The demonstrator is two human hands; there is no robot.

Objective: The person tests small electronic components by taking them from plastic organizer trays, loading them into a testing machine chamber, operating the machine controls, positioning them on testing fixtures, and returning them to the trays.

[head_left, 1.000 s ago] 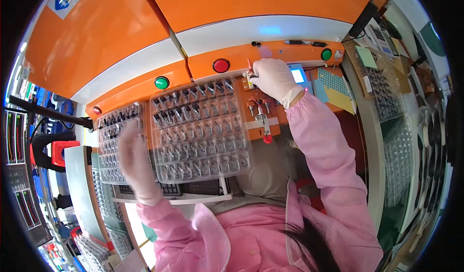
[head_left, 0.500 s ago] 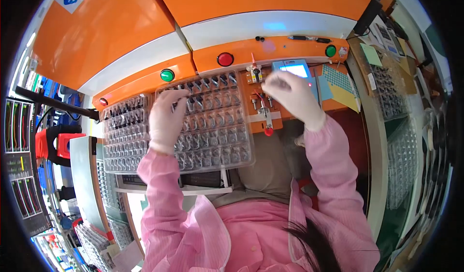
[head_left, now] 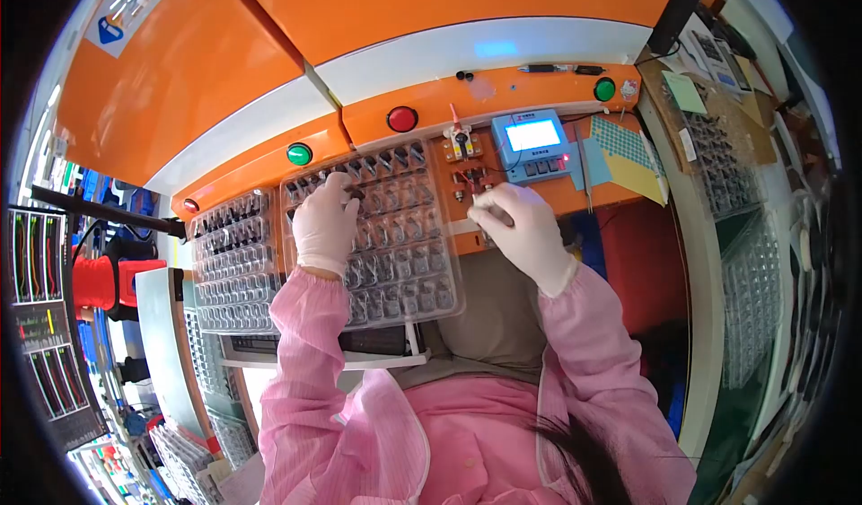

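Note:
My left hand (head_left: 325,225), in a white glove, is over the upper rows of a clear plastic tray (head_left: 456,281). Its thumb and fingers pinch a small dark part (head_left: 356,193), whose exact kind I cannot make out. More black parts (head_left: 395,158) sit in the tray's pockets. My right hand (head_left: 525,234), also gloved, is at the lower clamp fixture (head_left: 470,182) right of the tray. Its thumb and index finger are closed at the fixture's front, and whatever is between them is hidden. The upper clamp (head_left: 461,142) has a red-tipped lever standing up.
A blue tester (head_left: 532,146) with a lit screen stands behind my right hand. Another parts tray (head_left: 233,258) lies at the left. Red (head_left: 402,119) and green (head_left: 299,154) buttons line the orange panel. A pen (head_left: 561,70) lies on the ledge. Stacked trays (head_left: 752,298) are at the right.
My right hand has come down from the upper clamp toward the front of the lower fixture, uncovering the tester. My left hand stays over the tray, now pinching a dark part. The view has shifted slightly.

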